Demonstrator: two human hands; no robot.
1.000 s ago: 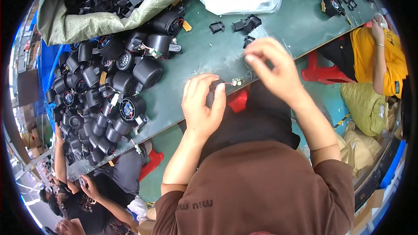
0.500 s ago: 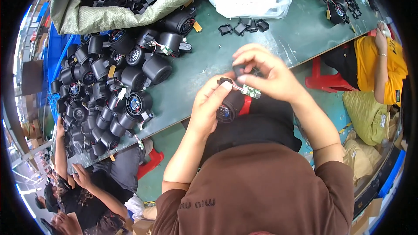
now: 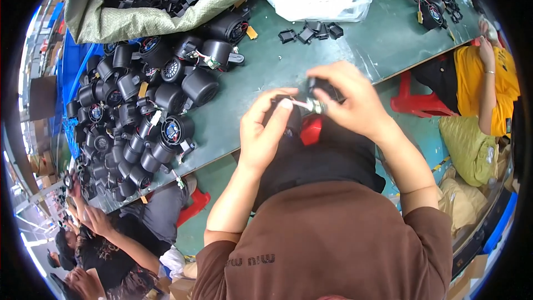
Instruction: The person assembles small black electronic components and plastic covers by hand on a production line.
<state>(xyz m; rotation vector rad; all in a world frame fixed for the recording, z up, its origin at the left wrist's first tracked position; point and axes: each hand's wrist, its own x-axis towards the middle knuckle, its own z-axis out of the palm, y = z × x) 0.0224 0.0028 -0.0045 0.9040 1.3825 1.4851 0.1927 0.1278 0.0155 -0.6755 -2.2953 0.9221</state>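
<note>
At the centre of the frame, the left hand (image 3: pixel 265 133) wraps closed around a black fan housing (image 3: pixel 288 118), held above the near edge of the green surface (image 3: pixel 355 50). Just right of it, the right hand (image 3: pixel 347 100) pinches a small connector (image 3: pixel 315 105), probably on the housing's red lead, which runs left to right between the hands. Farther off, at upper left, lies a heap of black fans (image 3: pixel 144 111).

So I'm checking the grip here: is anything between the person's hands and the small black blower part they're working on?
Nothing visible. The left hand and the right hand both close directly on the small black blower part above the green table's edge; its thin wires run between the fingertips.
</note>
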